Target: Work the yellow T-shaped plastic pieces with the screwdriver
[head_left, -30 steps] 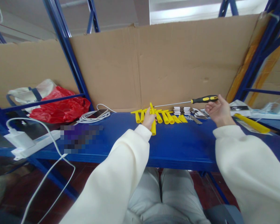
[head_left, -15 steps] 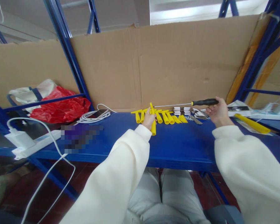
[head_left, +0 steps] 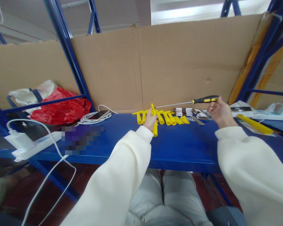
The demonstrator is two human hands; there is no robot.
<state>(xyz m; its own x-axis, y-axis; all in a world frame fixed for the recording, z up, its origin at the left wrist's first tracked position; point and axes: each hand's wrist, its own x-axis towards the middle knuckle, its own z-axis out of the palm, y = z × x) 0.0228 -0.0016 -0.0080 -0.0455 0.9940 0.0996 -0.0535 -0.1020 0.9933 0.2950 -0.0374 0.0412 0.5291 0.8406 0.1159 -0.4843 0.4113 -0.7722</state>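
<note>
My left hand (head_left: 151, 120) is closed around a yellow T-shaped plastic piece (head_left: 155, 128) with a round tube end, held over the blue shelf. With its fingers at the handle's end, my right hand (head_left: 220, 111) grips a long screwdriver (head_left: 204, 99) that has a black and yellow handle. The screwdriver's thin shaft runs left to the yellow piece in my left hand; its tip meets the upper part of that piece. Several similar yellow T-shaped pieces (head_left: 167, 119) lie in a row behind and beside my left hand.
Small yellow wedges (head_left: 184, 119), a stack of white packets (head_left: 183, 111) and a flat grey metal strip (head_left: 198, 121) lie right of the row. A yellow tube (head_left: 254, 124) is farther right. Left are a coiled white cable (head_left: 95, 117), a power strip (head_left: 35, 147) and a red bag (head_left: 61, 106). Cardboard (head_left: 179, 66) stands behind.
The screwdriver handle has turned about its axis, so its yellow patches now show. My right hand's fingers have shifted on the handle's end. My left hand stays in place.
</note>
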